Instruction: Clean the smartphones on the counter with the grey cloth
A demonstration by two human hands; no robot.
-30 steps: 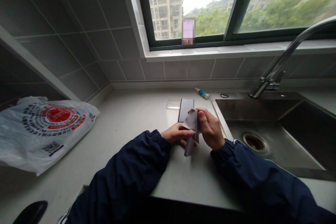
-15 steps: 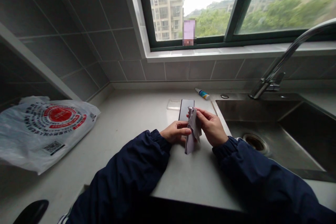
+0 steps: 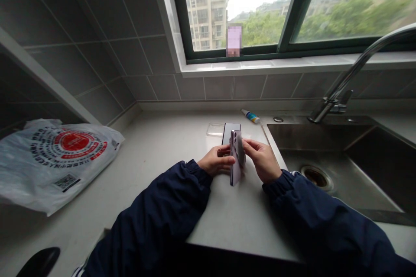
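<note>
My left hand (image 3: 216, 162) grips a lavender phone (image 3: 234, 171) that stands on its long edge just above the pale countertop (image 3: 162, 147). My right hand (image 3: 262, 161) pinches a small grey cloth (image 3: 241, 149) and presses it against the phone's right face. Both hands are closed. A dark phone (image 3: 230, 128) lies flat on the counter right behind them, partly hidden by the held phone.
A clear phone case (image 3: 214, 129) lies beside the dark phone. A small white and blue tube (image 3: 250, 115) rests near the steel sink (image 3: 328, 169) with its tap (image 3: 344, 82). A printed plastic bag (image 3: 55, 160) lies at the left.
The lavender phone has been turned up onto its edge. The cloth, earlier draped loosely over it, is now bunched and pressed against its right face. My hands rose slightly.
</note>
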